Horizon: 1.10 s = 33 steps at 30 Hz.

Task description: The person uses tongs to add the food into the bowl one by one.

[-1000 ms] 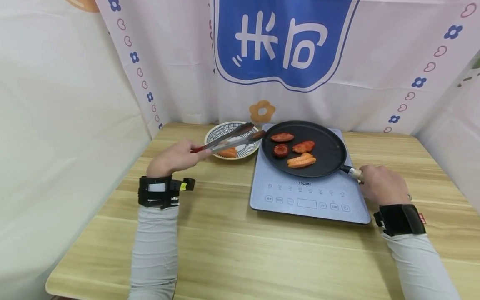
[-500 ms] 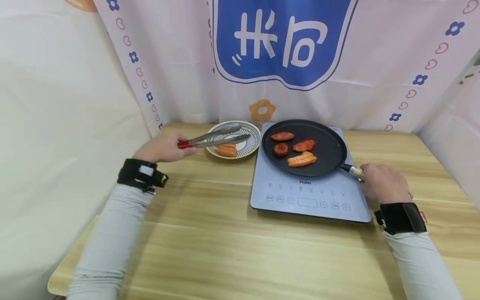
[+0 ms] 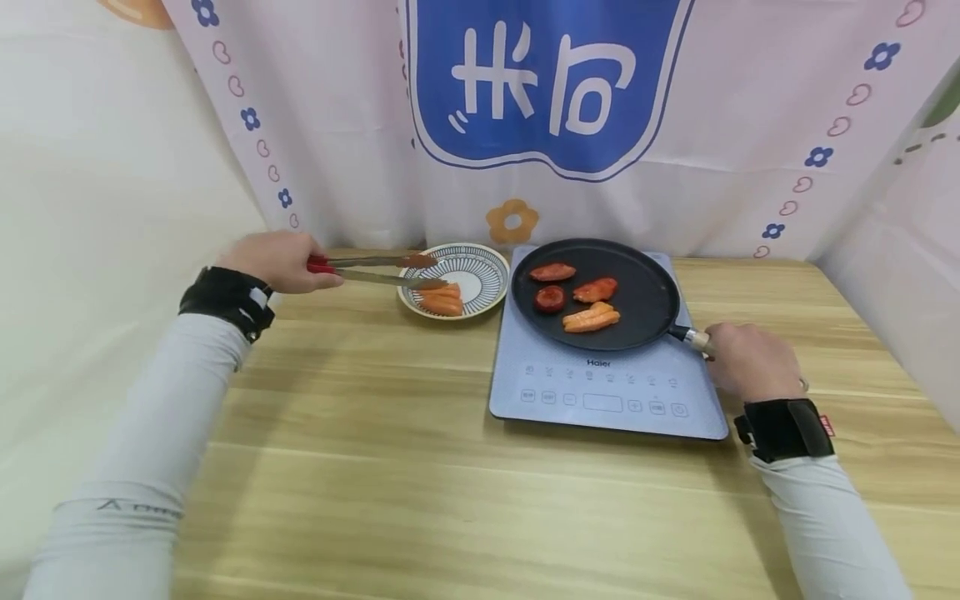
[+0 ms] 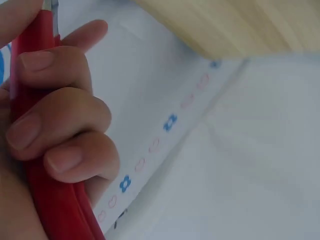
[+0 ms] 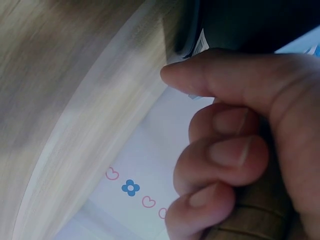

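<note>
My left hand [image 3: 279, 262] grips a pair of red-handled metal tongs [image 3: 375, 262]; in the left wrist view, several fingers curl round the red handle [image 4: 37, 115]. The tong tips reach over the left side of a patterned plate [image 3: 487, 287], one tip overlapping the orange sausage-like pieces [image 3: 442, 303] there. My right hand [image 3: 753, 360] holds the handle of a black frying pan [image 3: 637, 308], its wooden grip [image 5: 255, 205] showing in the right wrist view. In the pan lie two reddish pieces [image 3: 596, 290], a round dark-red piece [image 3: 550, 298] and an orange scored piece [image 3: 591, 317].
Beneath the pan is a light blue induction cooker [image 3: 615, 417] with a touch panel along its front. Both it and the plate stand on a wooden table [image 3: 420, 500]. A printed curtain [image 3: 360, 125] hangs right behind the table's back edge.
My left hand has drawn leftward with the tongs, whose tips went from the pan's edge back across the plate to its left side. The right hand stays on the pan handle.
</note>
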Each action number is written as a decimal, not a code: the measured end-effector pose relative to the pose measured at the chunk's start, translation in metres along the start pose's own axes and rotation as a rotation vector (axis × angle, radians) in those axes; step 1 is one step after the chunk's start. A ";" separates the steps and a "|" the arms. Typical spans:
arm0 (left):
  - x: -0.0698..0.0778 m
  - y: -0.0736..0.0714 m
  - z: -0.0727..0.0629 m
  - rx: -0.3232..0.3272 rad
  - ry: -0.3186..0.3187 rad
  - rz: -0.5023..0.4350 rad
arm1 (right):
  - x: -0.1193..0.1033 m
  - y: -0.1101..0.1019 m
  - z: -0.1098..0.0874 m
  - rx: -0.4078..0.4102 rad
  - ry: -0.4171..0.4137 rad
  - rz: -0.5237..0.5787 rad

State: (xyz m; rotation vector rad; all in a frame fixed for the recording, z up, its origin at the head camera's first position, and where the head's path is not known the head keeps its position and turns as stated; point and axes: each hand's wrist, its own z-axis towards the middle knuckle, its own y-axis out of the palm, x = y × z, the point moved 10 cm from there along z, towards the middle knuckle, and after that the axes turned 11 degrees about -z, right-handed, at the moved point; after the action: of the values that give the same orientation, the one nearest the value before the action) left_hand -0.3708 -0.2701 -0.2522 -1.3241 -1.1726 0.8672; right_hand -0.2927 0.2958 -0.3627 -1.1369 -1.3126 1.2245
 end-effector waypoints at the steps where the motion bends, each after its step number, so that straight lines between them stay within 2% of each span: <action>1: 0.000 -0.004 -0.001 -0.003 -0.006 0.029 | 0.000 0.000 0.000 0.000 0.001 -0.001; 4: 0.004 -0.017 -0.002 0.010 -0.005 0.114 | 0.000 -0.001 0.001 0.009 0.003 -0.003; 7: 0.014 -0.027 -0.001 0.024 0.025 0.179 | 0.002 -0.001 0.001 0.008 0.006 -0.004; 14: 0.034 -0.034 0.008 0.042 0.103 0.278 | 0.003 0.001 0.000 0.008 0.006 0.004; 21: 0.043 -0.031 0.011 0.033 0.090 0.301 | -0.001 0.001 0.000 0.026 0.006 -0.001; 25: 0.045 -0.027 0.013 0.050 0.090 0.304 | -0.003 0.000 0.001 0.033 0.009 0.000; 33: 0.061 -0.008 0.021 0.071 0.095 0.249 | 0.000 -0.001 0.000 0.044 0.005 0.001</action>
State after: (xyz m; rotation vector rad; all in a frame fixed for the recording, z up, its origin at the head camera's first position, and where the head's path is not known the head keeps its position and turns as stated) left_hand -0.3777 -0.2066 -0.2383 -1.4567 -0.9079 1.0032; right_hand -0.2927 0.2954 -0.3616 -1.1089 -1.2757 1.2445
